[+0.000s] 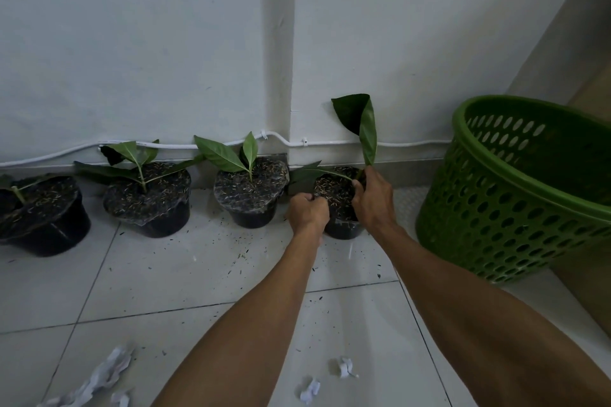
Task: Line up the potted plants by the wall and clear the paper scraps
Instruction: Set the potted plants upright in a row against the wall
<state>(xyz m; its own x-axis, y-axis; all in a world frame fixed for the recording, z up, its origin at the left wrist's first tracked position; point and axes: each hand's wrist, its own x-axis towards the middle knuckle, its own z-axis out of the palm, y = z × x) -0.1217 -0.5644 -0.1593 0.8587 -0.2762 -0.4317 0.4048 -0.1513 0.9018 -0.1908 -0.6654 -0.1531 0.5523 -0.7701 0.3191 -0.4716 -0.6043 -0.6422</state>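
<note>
Several black potted plants stand in a row along the white wall. The rightmost pot (340, 231) sits on the floor with both of my hands on its rim: my left hand (308, 212) grips the left edge and my right hand (373, 198) grips the right edge beside the stem. Its tall leaf (362, 123) leans against the wall. To the left stand another pot (250, 204), a wider pot (148, 208) and a pot (43, 224) at the far left. Crumpled paper scraps lie on the tiles near me: a long one (105, 373) and two small ones (346, 368), (310, 390).
A green perforated plastic basket (515, 208) stands tilted at the right, close to the held pot. A white cable (198, 143) runs along the wall base. Spilled soil specks dot the white floor tiles (165, 267). A beige surface rises at the far right.
</note>
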